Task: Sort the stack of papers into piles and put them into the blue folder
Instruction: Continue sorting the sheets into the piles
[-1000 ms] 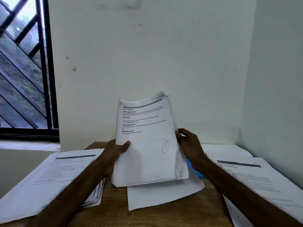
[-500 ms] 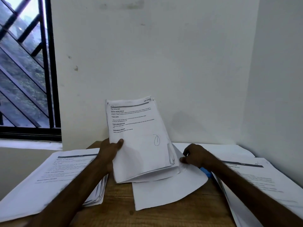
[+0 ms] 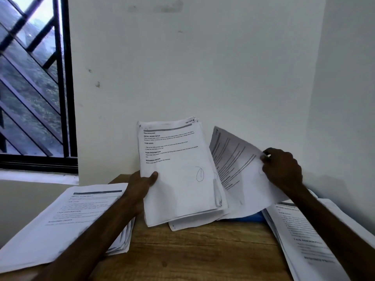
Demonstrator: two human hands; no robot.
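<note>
Left hand (image 3: 142, 187): thumb clamped over the lower left edge of the stack of papers (image 3: 178, 173), held upright over the middle of the desk (image 3: 192, 250).
Right hand (image 3: 282, 169): fingers pinching a single sheet (image 3: 239, 169) by its right edge, raised just beside the stack.
Blue folder (image 3: 249, 217): only a sliver shows under the sheets, toward the desk's back right.
Left pile (image 3: 60, 220): flat, overhanging the left edge.
Right pile (image 3: 304, 236): flat along the right edge.

I see the stack (image 3: 178, 179) white with black print, a grey bar across its top and a penned oval lower down. The sheet (image 3: 239, 171) is white with black text lines. The folder (image 3: 252, 218) is blue, the table (image 3: 192, 250) brown wood grain, the wall (image 3: 192, 67) white, the grille (image 3: 65, 78) black diagonals.
</note>
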